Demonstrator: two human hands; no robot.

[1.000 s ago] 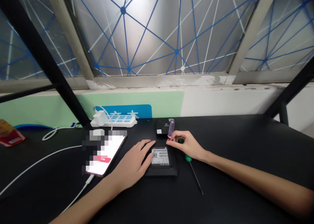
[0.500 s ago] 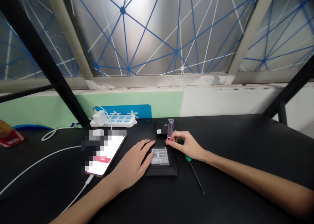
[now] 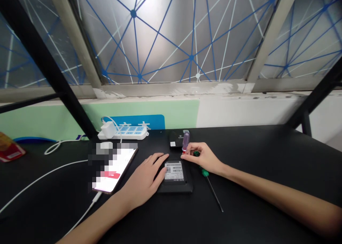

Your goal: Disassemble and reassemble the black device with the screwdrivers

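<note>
The purple-handled screwdriver (image 3: pixel 186 141) stands nearly upright, handle pointing up, its long axis tilted slightly to your right. Your right hand (image 3: pixel 204 158) holds it in a narrow grip at the red collar, just above the labelled black device (image 3: pixel 175 187). Your left hand (image 3: pixel 143 178) rests spread open on that device. A green-handled screwdriver (image 3: pixel 205 172) lies beside it on the counter (image 3: pixel 267 147).

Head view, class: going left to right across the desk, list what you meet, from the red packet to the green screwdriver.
Red packet → phone → left hand → black box → green screwdriver
</note>
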